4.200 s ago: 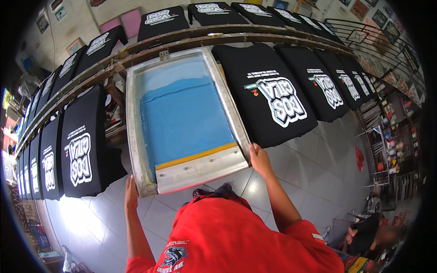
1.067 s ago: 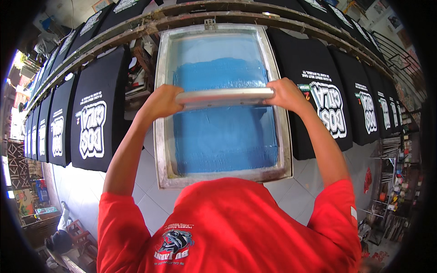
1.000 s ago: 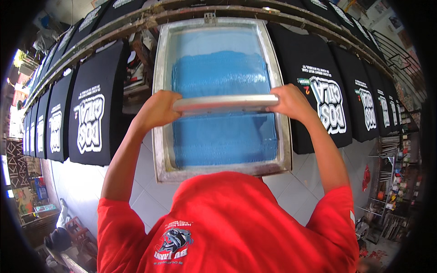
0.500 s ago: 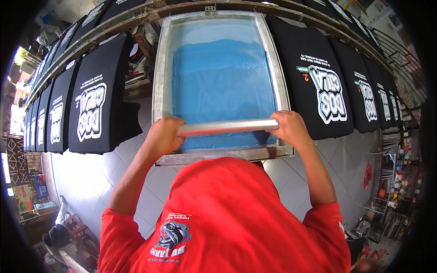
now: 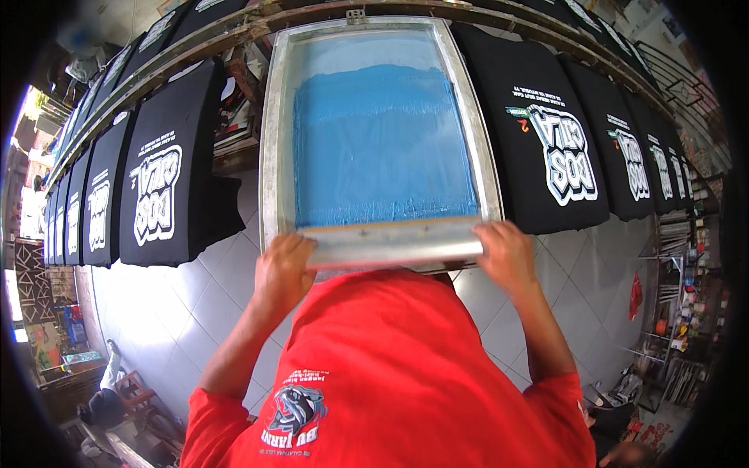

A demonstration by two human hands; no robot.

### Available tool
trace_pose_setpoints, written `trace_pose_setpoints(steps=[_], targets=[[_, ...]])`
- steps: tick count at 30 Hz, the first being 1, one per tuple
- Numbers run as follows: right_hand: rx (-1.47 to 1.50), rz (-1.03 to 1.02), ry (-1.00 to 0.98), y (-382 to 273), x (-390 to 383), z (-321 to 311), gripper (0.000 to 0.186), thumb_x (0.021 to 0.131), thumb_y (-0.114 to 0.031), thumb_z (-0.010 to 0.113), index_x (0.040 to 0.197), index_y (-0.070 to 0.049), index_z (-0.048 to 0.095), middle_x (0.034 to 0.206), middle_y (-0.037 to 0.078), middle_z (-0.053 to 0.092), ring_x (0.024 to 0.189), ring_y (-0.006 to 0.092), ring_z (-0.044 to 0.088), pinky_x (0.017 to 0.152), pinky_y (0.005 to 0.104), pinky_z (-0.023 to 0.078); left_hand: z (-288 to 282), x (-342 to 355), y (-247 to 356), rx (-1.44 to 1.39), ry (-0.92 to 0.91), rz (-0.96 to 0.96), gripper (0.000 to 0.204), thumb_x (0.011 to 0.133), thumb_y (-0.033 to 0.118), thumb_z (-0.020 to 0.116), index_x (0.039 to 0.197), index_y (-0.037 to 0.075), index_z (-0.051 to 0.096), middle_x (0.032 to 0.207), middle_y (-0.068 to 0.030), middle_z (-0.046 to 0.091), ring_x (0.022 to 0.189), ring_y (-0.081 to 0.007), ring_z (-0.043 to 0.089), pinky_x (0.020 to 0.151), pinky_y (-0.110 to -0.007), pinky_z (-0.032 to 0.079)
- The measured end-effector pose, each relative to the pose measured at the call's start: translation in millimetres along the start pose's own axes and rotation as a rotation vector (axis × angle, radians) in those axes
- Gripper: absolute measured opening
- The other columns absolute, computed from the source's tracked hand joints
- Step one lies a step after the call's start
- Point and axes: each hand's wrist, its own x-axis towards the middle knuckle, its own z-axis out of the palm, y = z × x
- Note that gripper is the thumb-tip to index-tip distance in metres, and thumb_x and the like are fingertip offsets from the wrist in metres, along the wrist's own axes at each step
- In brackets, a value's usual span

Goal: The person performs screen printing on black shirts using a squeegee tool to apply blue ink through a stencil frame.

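A screen-printing frame with pale, worn edges lies in front of me, its mesh coated in blue. Across its near end sits a wide metal squeegee, now showing its broad face and the strip along its far edge. My left hand is closed round the squeegee's left end. The right end is gripped by my right hand. Both hands are at the near edge of the frame. What lies under the screen is hidden.
Black printed T-shirts hang in a row to the left, with another black T-shirt close on the right. A long rail runs behind the screen. Pale floor tiles show below, and crowded shelves stand far right.
Both hands have drawn the squeegee toward me, down to the frame's near edge. It has tilted, so its wide face now shows instead of only the narrow bar.
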Motion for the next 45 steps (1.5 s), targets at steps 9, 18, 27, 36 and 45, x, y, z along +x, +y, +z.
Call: trace_pose_setpoints(steps=[9,18,27,36,45], targets=[[0.024,-0.028,0.125,8,7,44,0.013,0.076,0.001,0.069,0.088,-0.003,0.066,0.091,0.007,0.068,0.082,0.0218,0.066,0.073,0.0319,0.056,42,2,-17,0.045,0.034,0.091,0.034,0.057,0.002,0.067,0.091,0.003,0.065,0.090,-0.0097,0.065,0.086,-0.0284,0.064,0.075,-0.039,0.054],[0.003,-0.032,0.113,65,116,68,0.014,0.075,-0.002,0.070,0.088,-0.005,0.066,0.092,0.006,0.068,0.081,0.0225,0.066,0.072,0.0310,0.055,46,117,-73,0.116,0.031,0.156,0.030,0.061,0.001,0.065,0.091,-0.001,0.065,0.090,-0.0097,0.065,0.083,-0.0275,0.063,0.072,-0.037,0.055],[-0.043,-0.056,0.065,139,253,93,0.022,0.069,-0.013,0.073,0.089,-0.009,0.066,0.083,0.009,0.064,0.079,0.0314,0.064,0.067,0.0428,0.053,55,249,-148,0.212,-0.010,0.058,0.034,0.068,0.009,0.072,0.102,0.010,0.069,0.106,-0.0103,0.068,0.099,-0.0307,0.064,0.083,-0.041,0.055],[0.039,-0.013,-0.105,93,239,-17,0.028,0.069,-0.026,0.082,0.082,-0.004,0.070,0.082,0.018,0.067,0.077,0.0379,0.065,0.070,0.0442,0.051,-39,229,-88,-0.019,-0.072,-0.030,0.022,0.072,0.017,0.069,0.090,0.006,0.069,0.088,-0.0206,0.067,0.087,-0.0396,0.065,0.077,-0.046,0.052],[0.055,0.076,-0.219,3,22,-14,0.029,0.061,-0.011,0.077,0.088,-0.007,0.069,0.085,0.009,0.068,0.082,0.0304,0.065,0.070,0.0410,0.053,-10,16,-10,-0.116,-0.204,-0.062,0.027,0.064,0.007,0.070,0.091,0.004,0.064,0.087,-0.0119,0.062,0.089,-0.0334,0.061,0.075,-0.043,0.053]])
